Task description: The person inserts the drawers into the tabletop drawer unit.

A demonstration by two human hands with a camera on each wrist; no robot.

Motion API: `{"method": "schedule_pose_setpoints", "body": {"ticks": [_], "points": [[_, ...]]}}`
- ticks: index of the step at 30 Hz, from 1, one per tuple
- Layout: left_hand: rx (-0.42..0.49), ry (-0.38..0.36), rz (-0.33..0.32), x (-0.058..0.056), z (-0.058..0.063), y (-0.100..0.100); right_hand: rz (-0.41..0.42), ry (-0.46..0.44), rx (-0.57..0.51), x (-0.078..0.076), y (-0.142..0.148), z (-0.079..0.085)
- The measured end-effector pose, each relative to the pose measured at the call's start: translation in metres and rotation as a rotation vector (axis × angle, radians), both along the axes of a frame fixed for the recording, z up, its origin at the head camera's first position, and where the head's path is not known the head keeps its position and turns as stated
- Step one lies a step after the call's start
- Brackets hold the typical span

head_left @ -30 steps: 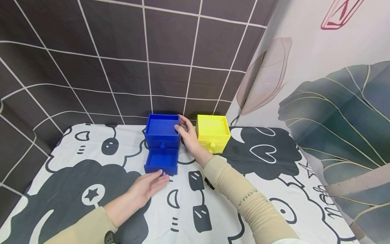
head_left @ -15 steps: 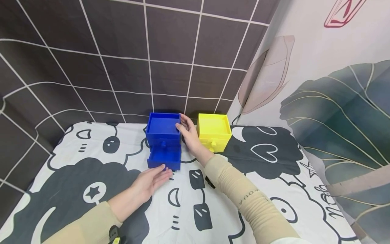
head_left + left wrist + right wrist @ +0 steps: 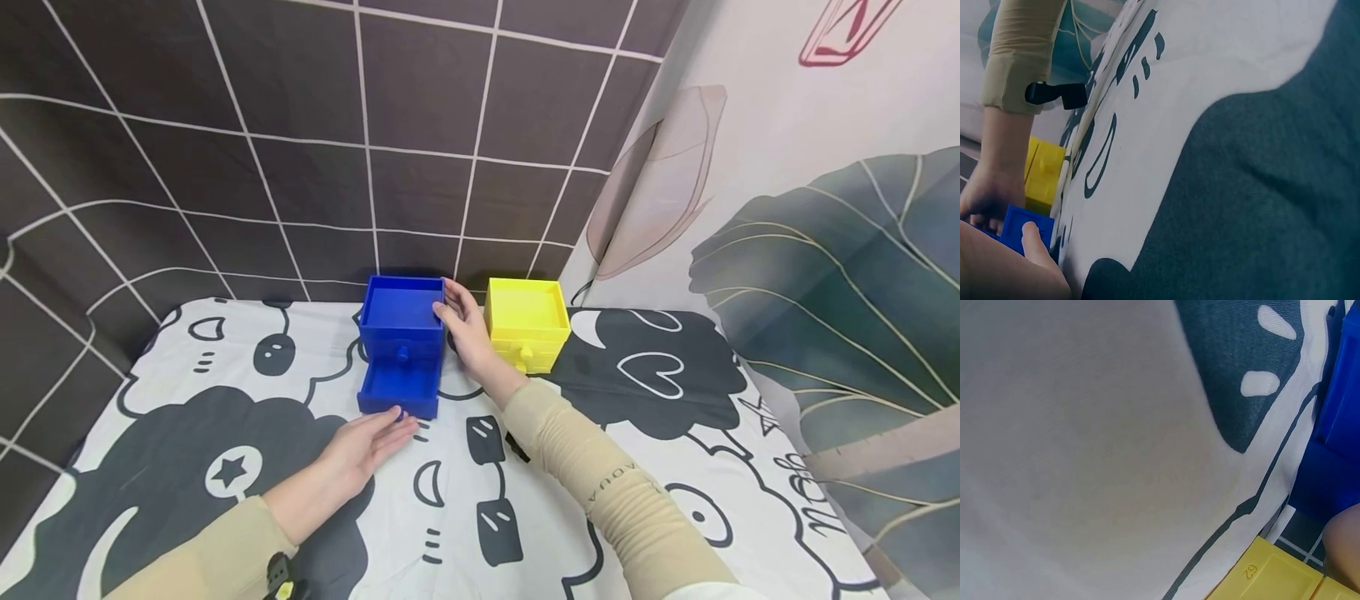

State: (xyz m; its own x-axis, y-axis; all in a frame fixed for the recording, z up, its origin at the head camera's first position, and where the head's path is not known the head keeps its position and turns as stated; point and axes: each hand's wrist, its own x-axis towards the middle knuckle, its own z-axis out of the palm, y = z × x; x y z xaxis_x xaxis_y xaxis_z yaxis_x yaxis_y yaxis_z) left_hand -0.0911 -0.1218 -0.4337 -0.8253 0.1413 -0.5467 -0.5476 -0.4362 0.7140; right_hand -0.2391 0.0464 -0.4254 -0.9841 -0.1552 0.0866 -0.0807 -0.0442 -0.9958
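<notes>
A blue two-drawer box stands against the back curtain, its lower drawer pulled out and showing a bare floor. My left hand is at the front of that drawer, fingers straight and thumb against the drawer front beside its knob. In the left wrist view the thumb lies over the blue drawer front. My right hand holds the box by its right wall, thumb over the top rim and fingers along the outside. The closed upper drawer has a round knob.
A similar yellow box with knobs stands just right of my right hand. Both boxes rest on a patterned cloth. Behind them hangs a dark gridded curtain; a leaf-patterned curtain is on the right.
The lower drawer has slid partway inward with my left hand at its front, then shifted slightly left. My right hand keeps its place on the box.
</notes>
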Motion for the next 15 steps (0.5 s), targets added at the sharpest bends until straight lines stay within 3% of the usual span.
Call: {"method": "schedule_pose_setpoints", "body": {"ticks": [15], "points": [[0.019,0.005,0.026,0.0015,-0.0047,-0.0007,0.003,0.005,0.008,-0.0003,-0.0007,-0.0006]]}}
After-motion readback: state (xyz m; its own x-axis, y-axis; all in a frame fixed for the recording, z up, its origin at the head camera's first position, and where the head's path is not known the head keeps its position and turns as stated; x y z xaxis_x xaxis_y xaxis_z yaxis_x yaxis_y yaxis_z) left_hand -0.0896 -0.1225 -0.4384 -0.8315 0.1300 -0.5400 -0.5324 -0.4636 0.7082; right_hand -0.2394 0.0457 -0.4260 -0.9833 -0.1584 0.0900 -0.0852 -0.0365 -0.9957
